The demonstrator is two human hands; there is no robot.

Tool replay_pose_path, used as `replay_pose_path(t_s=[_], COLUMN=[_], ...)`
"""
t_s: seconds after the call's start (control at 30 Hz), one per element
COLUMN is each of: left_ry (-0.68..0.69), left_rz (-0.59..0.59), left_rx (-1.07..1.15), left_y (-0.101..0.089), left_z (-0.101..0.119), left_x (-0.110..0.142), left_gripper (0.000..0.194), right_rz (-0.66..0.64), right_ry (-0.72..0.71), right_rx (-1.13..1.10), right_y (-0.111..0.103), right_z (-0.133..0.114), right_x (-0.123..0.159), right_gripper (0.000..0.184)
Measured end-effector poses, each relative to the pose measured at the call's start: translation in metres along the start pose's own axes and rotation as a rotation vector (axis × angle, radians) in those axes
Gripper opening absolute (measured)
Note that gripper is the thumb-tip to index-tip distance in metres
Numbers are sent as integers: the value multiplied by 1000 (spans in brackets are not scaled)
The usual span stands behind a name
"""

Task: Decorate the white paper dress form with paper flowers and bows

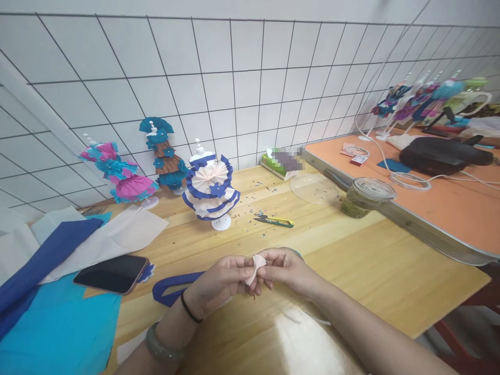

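Between my two hands is a small pale pink paper bow (257,266), pinched at its middle. My left hand (230,276) grips it from the left with thumb and fingers. From the right, my right hand (287,268) pinches the same piece, thumb against it. A blue paper strip (167,292) lies looped beside my left wrist. Beyond the hands rest yellow-handled thread snips (274,221) among paper scraps. Farther back stands a small dress form (211,190) in a cream and blue paper dress with a pleated fan and a blue flower.
Two more paper-dressed forms, a pink one (130,174) and a teal-brown one (167,156), stand by the tiled wall. A phone (111,273) lies on paper sheets (82,325) at left. A lidded jar (363,200) stands near the orange table (441,208); a clear disc (312,188) lies beside it.
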State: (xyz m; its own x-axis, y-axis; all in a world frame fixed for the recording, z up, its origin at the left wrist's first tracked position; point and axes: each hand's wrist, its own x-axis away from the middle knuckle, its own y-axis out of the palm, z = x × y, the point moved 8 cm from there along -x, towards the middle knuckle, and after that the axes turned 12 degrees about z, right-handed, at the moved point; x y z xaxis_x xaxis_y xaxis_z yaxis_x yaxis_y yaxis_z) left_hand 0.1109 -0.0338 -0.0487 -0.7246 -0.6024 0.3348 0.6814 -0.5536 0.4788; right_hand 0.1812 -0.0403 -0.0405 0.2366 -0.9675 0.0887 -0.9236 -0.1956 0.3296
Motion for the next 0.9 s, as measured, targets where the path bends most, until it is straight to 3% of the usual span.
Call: replay_pose_path(t_s=[0.3, 0.53, 0.6, 0.77, 0.9], left_ry=[-25, -63, -20, 229, 296], left_rz=[2, 36, 81, 350, 437], left_rx=[-49, -241, -274, -362, -481], left_y=[-3, -5, -6, -17, -17], left_z=[-2, -3, 1, 28, 35], left_x=[0, 2, 1, 1, 4], left_gripper=[22, 28, 26, 15, 16], right_rz=[-59, -53, 10, 218, 288], right_ry=[8, 16, 30, 45, 58], right_rx=[-105, -72, -37, 22, 34], right_y=[6, 5, 0, -15, -19], right_z=[0, -1, 0, 0, -1], right_x=[1, 3, 1, -4, -5], right_gripper=[25, 22, 21, 23, 26])
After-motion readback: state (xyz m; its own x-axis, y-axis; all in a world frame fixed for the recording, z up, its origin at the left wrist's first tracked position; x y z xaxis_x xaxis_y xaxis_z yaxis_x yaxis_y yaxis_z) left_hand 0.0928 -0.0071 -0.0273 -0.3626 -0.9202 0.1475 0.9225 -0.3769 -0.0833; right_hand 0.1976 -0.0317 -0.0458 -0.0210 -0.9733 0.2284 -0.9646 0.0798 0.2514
